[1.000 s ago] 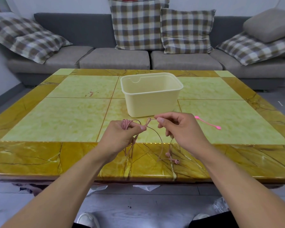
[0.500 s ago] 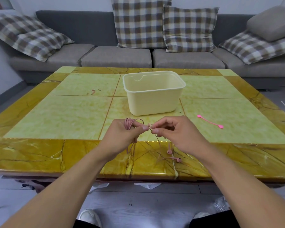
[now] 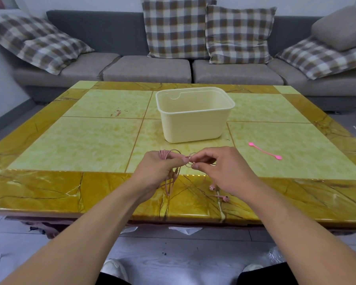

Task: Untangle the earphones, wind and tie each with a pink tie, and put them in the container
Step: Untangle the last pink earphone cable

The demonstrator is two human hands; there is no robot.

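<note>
My left hand [image 3: 159, 168] grips a wound bundle of pink earphone cable [image 3: 164, 154] above the table's near edge. My right hand [image 3: 220, 167] pinches a small loop of the same cable right beside the left thumb. Loose cable hangs below the left hand, and two pink earbuds [image 3: 219, 193] lie on the table under my right wrist. A pink tie [image 3: 265, 153] lies flat on the table to the right of my hands. The cream plastic container [image 3: 193, 128] stands open just behind my hands; I see nothing inside it.
The yellow and amber marble table [image 3: 80, 145] spreads wide on both sides. A grey sofa [image 3: 148, 68] with checked cushions lines the far side. My shoes and some wrapping lie on the floor below the table edge.
My right hand has moved left until its fingertips meet the left thumb at the cable. The slack loop between the hands has shrunk.
</note>
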